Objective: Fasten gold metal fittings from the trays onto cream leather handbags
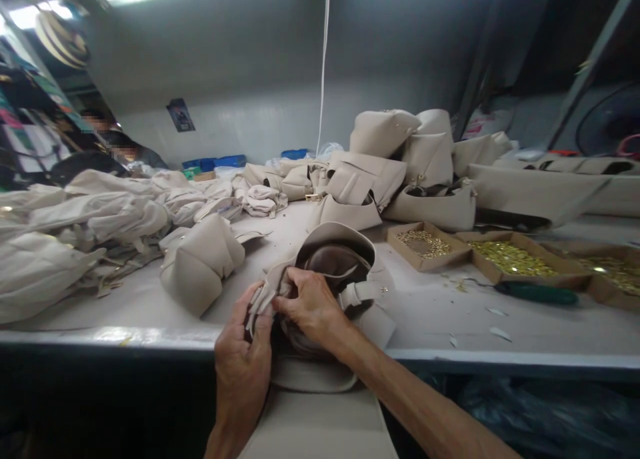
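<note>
A beige leather handbag (336, 240) lies open at the bench's front edge, showing a brown lining. My left hand (243, 352) and my right hand (311, 305) both grip a folded beige flap or strap end (261, 304) at the bag's near side. My right hand's fingers press the flap against my left thumb. A short beige strap with a small metal fitting (361, 293) sits just right of my right hand. The hands hide part of the bag's near side, and the flap's fastening cannot be seen.
Several beige bags (383, 133) are heaped behind, with pale fabric bundles (85, 219) at left. Cardboard trays of gold studs (513, 259) and a green-handled tool (537, 293) lie at right. Leather scraps dot the bench (430, 312). A co-worker (135, 151) sits far left.
</note>
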`<act>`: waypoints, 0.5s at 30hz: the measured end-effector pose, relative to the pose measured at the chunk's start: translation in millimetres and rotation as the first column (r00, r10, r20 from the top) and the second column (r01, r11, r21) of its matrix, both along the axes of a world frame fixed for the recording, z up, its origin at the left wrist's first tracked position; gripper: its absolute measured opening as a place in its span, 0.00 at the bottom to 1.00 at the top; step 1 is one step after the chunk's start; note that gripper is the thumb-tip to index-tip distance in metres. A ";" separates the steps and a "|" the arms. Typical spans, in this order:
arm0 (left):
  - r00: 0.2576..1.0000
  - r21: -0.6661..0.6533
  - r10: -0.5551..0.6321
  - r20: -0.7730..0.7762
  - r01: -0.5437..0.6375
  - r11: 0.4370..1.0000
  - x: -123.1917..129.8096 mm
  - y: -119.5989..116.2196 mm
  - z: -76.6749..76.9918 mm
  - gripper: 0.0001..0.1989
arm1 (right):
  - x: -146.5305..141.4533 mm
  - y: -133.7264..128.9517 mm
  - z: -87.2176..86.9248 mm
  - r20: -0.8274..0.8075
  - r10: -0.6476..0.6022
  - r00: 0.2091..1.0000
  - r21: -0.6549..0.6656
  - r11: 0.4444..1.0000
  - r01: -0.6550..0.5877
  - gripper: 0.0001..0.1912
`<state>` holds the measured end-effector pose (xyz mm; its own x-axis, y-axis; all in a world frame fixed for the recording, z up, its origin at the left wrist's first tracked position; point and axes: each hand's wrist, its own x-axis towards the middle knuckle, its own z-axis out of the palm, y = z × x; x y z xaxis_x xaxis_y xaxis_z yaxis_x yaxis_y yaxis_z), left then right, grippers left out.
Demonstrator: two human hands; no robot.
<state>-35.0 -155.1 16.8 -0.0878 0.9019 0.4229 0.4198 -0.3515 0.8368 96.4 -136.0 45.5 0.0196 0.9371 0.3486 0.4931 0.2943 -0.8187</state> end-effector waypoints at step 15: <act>0.763 -0.090 -0.600 -0.238 0.598 0.796 -20.7 127.3 84.9 0.29 | 70.9 -33.0 111.7 0.407 -0.317 0.857 0.333 0.925 0.184 0.17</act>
<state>-55.7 -27.8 101.7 0.5755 0.7395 0.3491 0.3136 -0.5939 0.7409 167.3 -169.0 157.2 0.0214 0.7871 0.6164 0.8711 0.2879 -0.3979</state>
